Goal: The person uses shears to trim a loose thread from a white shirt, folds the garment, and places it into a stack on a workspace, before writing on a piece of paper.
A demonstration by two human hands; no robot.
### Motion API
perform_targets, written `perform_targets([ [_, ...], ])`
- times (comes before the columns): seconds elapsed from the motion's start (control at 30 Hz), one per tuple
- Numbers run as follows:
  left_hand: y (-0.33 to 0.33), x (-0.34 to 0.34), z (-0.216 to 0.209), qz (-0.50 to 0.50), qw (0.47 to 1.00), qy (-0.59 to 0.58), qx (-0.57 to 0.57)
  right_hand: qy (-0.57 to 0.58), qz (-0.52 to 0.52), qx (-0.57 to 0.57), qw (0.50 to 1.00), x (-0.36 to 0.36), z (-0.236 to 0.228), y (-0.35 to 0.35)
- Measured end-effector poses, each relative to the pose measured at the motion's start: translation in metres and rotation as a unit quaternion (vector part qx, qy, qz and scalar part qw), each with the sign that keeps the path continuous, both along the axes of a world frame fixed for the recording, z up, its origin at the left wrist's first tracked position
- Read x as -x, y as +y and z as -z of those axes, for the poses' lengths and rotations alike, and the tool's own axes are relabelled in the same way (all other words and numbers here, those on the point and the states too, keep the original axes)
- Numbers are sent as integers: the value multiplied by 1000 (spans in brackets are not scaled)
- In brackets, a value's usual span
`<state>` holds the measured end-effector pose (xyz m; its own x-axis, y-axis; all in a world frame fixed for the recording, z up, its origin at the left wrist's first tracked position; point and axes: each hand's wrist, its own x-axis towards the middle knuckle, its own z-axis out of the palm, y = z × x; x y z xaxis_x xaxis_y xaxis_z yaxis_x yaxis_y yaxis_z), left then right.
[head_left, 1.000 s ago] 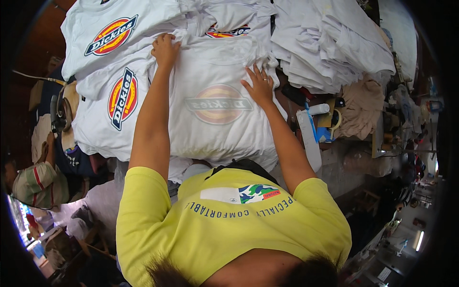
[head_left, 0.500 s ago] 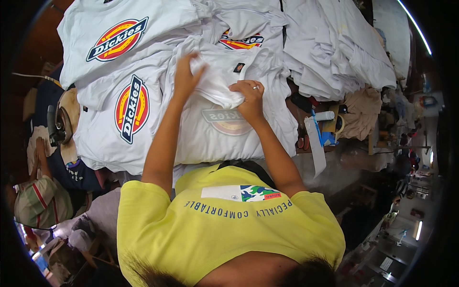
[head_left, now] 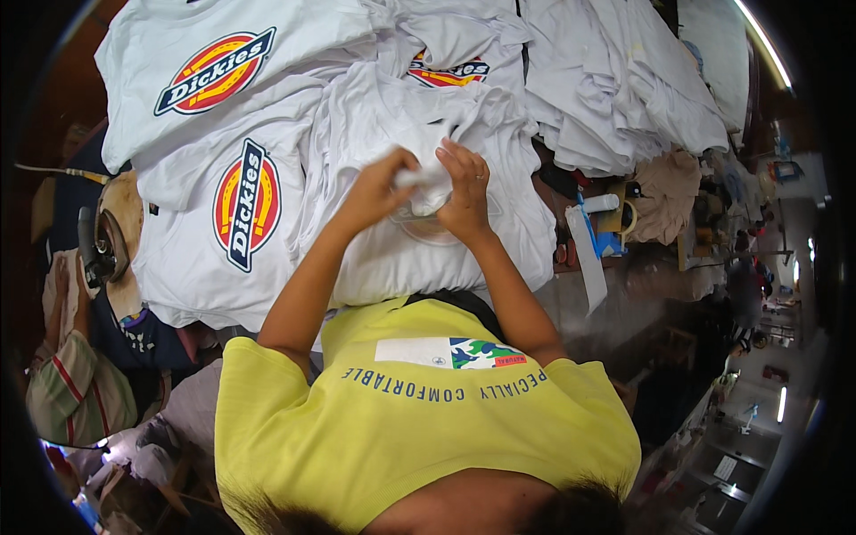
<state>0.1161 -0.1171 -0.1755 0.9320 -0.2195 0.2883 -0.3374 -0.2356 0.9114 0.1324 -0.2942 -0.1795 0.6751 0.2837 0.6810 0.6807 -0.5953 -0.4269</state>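
In front of me a white T-shirt (head_left: 392, 263) lies spread, its printed logo showing faintly through the cloth. My left hand (head_left: 373, 190) is closed in a pinch on a bit of the shirt's bunched fabric; motion blurs its fingertips. Just to the right, my right hand (head_left: 463, 192) grips the same bunch from its other side, fingers pointing away from me. The cloth between the two hands is crumpled, and its exact edge is hard to make out. To the left, another white T-shirt (head_left: 294, 209) shows a red, yellow and dark blue logo.
More logo T-shirts (head_left: 143, 120) lie at the far left, with a heap of white garments (head_left: 615, 89) at the far right. Beside the heap are brown cloth (head_left: 664, 201) and a white strip (head_left: 586, 263). On the left, an iron (head_left: 102, 245) stands near another person's arm (head_left: 76, 308).
My left hand has come down and right, from raised above the shirt to the bunched cloth beside my right hand. My right hand's fingers have straightened somewhat.
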Motion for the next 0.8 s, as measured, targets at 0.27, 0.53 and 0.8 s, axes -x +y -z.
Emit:
perform_targets([
  [0.27, 67, -111, 58, -434, 871, -121, -195, 11, -28, 103, 994, 32, 6, -25],
  [0.53, 44, -90, 29, -333, 899, -154, -238, 33, -5, 110, 993, 43, 17, -36],
  [0.8, -34, 48, -9, 212, 975, 36, 63, -12, 23, 127, 992, 55, 24, -46],
])
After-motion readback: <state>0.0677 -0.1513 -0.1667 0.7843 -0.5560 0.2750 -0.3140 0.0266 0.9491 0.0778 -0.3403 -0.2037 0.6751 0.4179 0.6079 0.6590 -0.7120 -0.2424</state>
